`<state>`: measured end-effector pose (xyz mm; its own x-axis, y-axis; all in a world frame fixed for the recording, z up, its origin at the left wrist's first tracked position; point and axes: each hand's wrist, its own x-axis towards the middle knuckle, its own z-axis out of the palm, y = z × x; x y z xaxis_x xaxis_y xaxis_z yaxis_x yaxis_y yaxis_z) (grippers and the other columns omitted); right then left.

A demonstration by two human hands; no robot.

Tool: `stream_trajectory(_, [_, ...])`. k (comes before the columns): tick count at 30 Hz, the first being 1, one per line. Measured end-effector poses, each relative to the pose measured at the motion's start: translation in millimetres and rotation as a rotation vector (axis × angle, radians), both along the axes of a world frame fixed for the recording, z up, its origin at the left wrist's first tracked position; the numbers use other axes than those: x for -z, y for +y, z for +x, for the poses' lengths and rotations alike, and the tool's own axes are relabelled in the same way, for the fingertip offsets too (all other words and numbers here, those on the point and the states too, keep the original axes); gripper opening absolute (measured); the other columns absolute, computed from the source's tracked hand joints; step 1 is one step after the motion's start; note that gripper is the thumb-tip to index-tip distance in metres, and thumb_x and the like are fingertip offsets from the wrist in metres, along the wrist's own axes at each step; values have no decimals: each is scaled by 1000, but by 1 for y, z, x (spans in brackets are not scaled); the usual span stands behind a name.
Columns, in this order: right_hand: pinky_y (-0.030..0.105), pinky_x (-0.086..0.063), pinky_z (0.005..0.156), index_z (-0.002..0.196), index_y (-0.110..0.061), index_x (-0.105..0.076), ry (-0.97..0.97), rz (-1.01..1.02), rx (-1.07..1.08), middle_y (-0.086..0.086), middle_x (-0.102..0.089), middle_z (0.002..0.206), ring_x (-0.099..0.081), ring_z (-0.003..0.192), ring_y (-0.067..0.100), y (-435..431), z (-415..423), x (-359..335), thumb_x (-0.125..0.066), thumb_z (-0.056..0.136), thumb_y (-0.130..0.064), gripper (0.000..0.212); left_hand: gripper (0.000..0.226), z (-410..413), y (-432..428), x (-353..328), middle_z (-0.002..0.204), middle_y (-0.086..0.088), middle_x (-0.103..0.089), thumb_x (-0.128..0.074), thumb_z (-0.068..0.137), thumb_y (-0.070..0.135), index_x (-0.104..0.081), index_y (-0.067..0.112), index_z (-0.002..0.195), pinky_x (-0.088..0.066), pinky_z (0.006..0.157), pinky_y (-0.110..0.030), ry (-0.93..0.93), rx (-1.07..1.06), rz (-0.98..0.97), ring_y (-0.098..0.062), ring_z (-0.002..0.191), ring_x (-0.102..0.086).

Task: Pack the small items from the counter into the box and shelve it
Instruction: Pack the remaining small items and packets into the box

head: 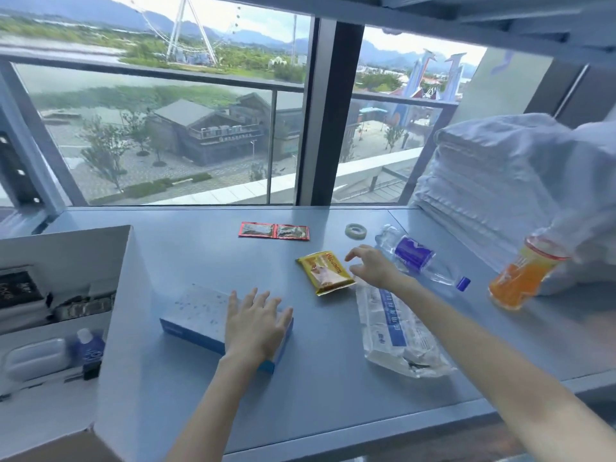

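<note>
On counter (200, 258), yellow packet (328, 273) just beside right grip (373, 266)

1. Grey-blue surface (200, 251) below the window.
2. Left: open carton (116, 295), flat blue-and-white box (196, 311).
3. Middle: yellow packet (328, 271), red twin sachets (274, 231), tape ring (356, 230).
4. Right: water bottle (415, 255) on its side, clear pack (396, 335), blurred orange bottle (520, 278), seemingly tilted, and folded towels (493, 181).
</note>
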<state>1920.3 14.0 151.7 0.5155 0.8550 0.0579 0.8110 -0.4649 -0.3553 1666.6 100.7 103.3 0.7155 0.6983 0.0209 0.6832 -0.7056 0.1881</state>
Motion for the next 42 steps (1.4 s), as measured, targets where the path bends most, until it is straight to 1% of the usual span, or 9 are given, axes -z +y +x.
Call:
stream_trajectory(3, [36,-40,98,121,-8,-53,-36,-19,70,10,-45,132,-45,119,26,13,15,11,-51,89,-11,32,53,0,2,3,150,12,-28,-14,92,54,-36,36,136,9,113,-45,-13,-5,-4,-11,141,-9])
stream_trajectory(11, [40,-40,98,134,2,-36,-58,-118,154,11,-26,148,-43,123,32,42,66,21,-47,92,-14,45,50,-2,0,-1,145,17,-33,-14,92,55,-39,40,133,10,114,-42,-42,-12,-2,-6,139,-12])
stream_trajectory(16, [40,-39,99,137,0,-33,-19,-134,146,11,-25,147,-45,121,33,63,86,23,-48,92,-20,51,51,-2,-1,-2,142,18,-37,-16,92,56,-44,38,131,10,115,-40,-62,-24,-17,-3,137,-15])
stream_trajectory(21, [43,-37,98,136,-7,-32,-31,-198,209,19,-39,138,-37,124,36,72,88,30,-44,93,-26,49,50,-1,0,-1,138,21,-41,-17,91,56,-47,39,127,8,115,-39,-69,-31,-6,-1,135,-19])
stream_trajectory(23, [43,-37,97,131,-8,-39,-56,-140,166,15,-43,135,-39,121,34,72,86,33,-44,93,-23,41,49,-1,0,-1,137,22,-42,-19,91,57,-49,40,126,8,115,-38,-80,-35,-16,0,134,-19])
stream_trajectory(28, [42,-42,86,103,-14,-55,-135,-35,4,5,-63,102,-43,110,27,65,73,35,-54,89,-31,22,49,-1,-1,-2,134,24,-44,-19,91,58,-51,40,124,8,115,-37,-106,-34,-15,2,133,-21])
stream_trajectory(35, [37,-35,99,96,-15,-63,23,-77,-7,14,-44,126,-41,120,33,61,70,37,-65,84,-31,21,46,-5,-3,-4,128,25,-49,-23,90,56,-56,39,117,7,114,-36,-155,-22,-20,3,130,-26])
stream_trajectory(39, [26,-39,73,80,-10,-67,19,-36,-61,11,-66,100,-57,96,22,59,59,21,-73,75,-25,17,30,-9,-9,-10,120,22,-56,-38,93,43,-61,34,111,5,113,-30,-301,-15,-29,2,126,-34])
stream_trajectory(42, [28,-37,67,71,-12,-63,-6,136,-112,9,-65,89,-56,84,23,59,38,-1,-76,69,-19,15,28,-22,-19,-18,124,17,-55,-43,93,32,-60,29,116,1,114,-29,-341,14,-2,-3,131,-31])
